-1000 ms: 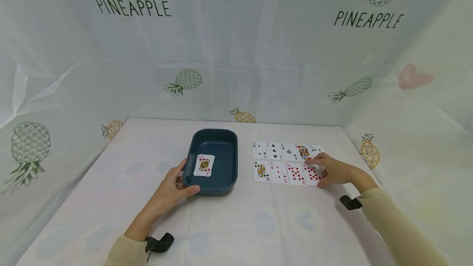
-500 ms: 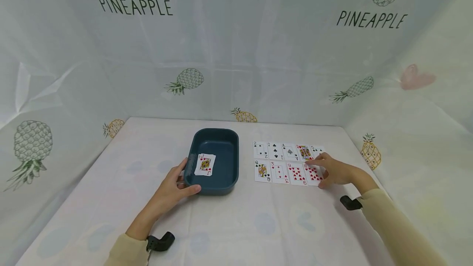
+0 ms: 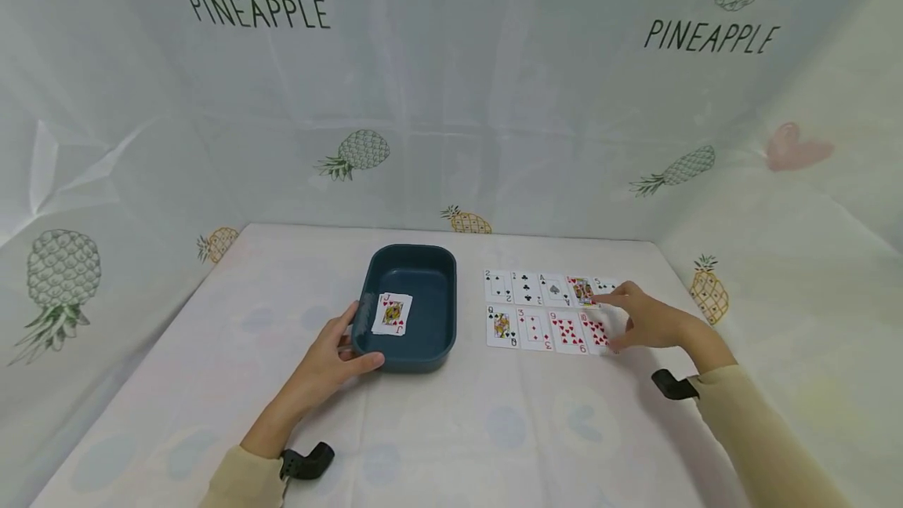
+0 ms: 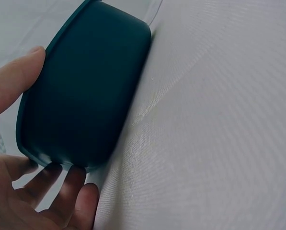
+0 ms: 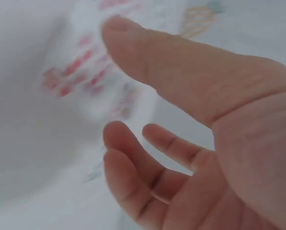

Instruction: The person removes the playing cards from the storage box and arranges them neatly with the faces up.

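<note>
A dark blue plastic box (image 3: 430,296) stands on the white cloth, left of the cards. Inside it lies a small stack of playing cards (image 3: 392,314) with a red jack face up on top. My left hand (image 3: 324,359) holds the box at its near left corner; in the left wrist view its thumb and bent fingers touch the walls. Two rows of face-up playing cards (image 3: 534,328) lie to the right of the box. Over their right end hovers my right hand (image 3: 652,317), thumb and fingers apart with nothing between them. It partly hides the ten of hearts (image 3: 595,332) and the five (image 3: 605,286).
The cards lie flat, edge to edge. A white cloth (image 3: 451,429) covers the table, and a pineapple-print curtain (image 3: 451,100) encloses its back and sides. Black camera bands (image 3: 308,462) are strapped to both wrists.
My right hand has lifted slightly and moved a little right, off the ten of hearts. My left hand, the box and the cards have stayed in place.
</note>
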